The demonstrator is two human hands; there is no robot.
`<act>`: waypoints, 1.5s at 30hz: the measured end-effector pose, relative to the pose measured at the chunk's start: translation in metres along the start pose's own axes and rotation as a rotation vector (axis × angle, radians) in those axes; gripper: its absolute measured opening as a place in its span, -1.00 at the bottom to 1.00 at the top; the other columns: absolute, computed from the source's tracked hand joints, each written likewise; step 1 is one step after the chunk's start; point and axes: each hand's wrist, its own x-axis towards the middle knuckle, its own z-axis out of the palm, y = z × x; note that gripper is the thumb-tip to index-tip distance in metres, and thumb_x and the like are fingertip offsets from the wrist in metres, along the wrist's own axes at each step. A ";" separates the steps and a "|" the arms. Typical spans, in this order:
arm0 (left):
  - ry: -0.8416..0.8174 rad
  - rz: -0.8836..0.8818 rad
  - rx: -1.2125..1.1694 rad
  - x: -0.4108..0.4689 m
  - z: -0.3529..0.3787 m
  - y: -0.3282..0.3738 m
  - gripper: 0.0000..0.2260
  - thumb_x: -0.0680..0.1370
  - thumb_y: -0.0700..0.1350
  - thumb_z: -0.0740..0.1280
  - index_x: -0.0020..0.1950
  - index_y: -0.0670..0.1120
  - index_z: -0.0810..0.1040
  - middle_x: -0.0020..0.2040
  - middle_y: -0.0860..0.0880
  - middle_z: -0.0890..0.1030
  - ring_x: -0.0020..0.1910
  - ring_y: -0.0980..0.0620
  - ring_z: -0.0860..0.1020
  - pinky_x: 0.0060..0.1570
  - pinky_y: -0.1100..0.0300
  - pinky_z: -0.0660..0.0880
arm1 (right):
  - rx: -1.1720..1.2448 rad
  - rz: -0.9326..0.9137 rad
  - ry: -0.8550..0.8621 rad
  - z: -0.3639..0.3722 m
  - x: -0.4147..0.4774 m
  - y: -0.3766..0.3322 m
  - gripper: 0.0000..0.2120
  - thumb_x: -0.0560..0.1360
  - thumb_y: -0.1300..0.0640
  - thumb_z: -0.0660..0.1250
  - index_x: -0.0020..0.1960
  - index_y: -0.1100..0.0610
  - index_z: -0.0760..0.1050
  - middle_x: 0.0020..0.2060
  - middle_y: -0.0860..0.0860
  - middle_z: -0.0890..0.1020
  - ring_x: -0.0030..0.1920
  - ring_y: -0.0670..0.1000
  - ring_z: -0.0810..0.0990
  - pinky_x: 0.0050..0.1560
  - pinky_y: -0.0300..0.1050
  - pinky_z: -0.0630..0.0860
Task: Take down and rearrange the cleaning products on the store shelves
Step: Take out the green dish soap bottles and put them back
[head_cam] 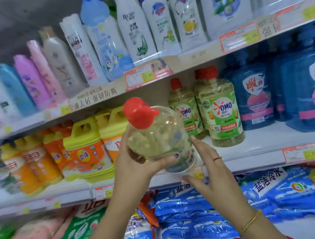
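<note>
Shelf (263,139) bears two OMO bottles (222,114); left grip (135,164) holds a third (158,136).

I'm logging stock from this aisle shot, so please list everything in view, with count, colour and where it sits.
held bottle: one, clear with yellowish liquid and a red cap, tilted in front of the middle shelf
OMO bottles: two, green labels and red caps, upright on the middle shelf, right of the held bottle
blue jugs: several, dark blue with pink labels, middle shelf, far right
yellow-handled jugs: several, yellow and orange, middle shelf, left
tall bottles: a row, white, pink, purple and blue, upper shelf
bags: several, blue-and-white centre, green and pink left, bottom shelf
price tags: several, red-bordered, on shelf edges
left hand: grips the held bottle from below
right hand: ring and gold bracelet, straight fingers touching the bottle's right side
</note>
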 end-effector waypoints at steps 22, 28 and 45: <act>-0.212 -0.390 -0.787 -0.004 -0.111 -0.061 -0.22 0.10 0.18 0.64 0.28 0.03 0.57 0.17 -0.05 0.63 0.05 0.00 0.64 -0.06 0.13 0.59 | 1.061 0.401 -0.264 0.078 0.005 -0.086 -0.02 -0.09 -0.21 0.63 0.30 -0.13 0.42 0.13 -0.03 0.62 0.10 0.01 0.63 0.00 -0.06 0.59; -0.323 -0.446 -0.914 -0.008 -0.123 -0.093 -0.47 0.11 0.00 0.68 0.03 -0.06 0.68 0.00 -0.06 0.68 -0.02 -0.02 0.64 -0.01 0.09 0.58 | 1.827 0.680 -0.864 0.087 0.003 -0.055 -0.28 0.37 -0.23 0.39 0.40 0.10 0.34 0.25 0.29 0.48 0.15 0.43 0.48 0.02 0.31 0.52; 0.153 -0.337 -0.557 -0.019 -0.119 -0.053 -0.44 0.35 -0.09 0.43 0.35 -0.06 0.44 0.19 -0.06 0.63 0.16 -0.04 0.61 -0.07 0.07 0.59 | -0.027 0.084 -0.257 0.087 0.010 -0.116 0.02 0.22 -0.20 0.50 0.50 -0.09 -0.01 0.33 -0.14 0.21 0.34 -0.18 0.23 0.25 -0.34 0.25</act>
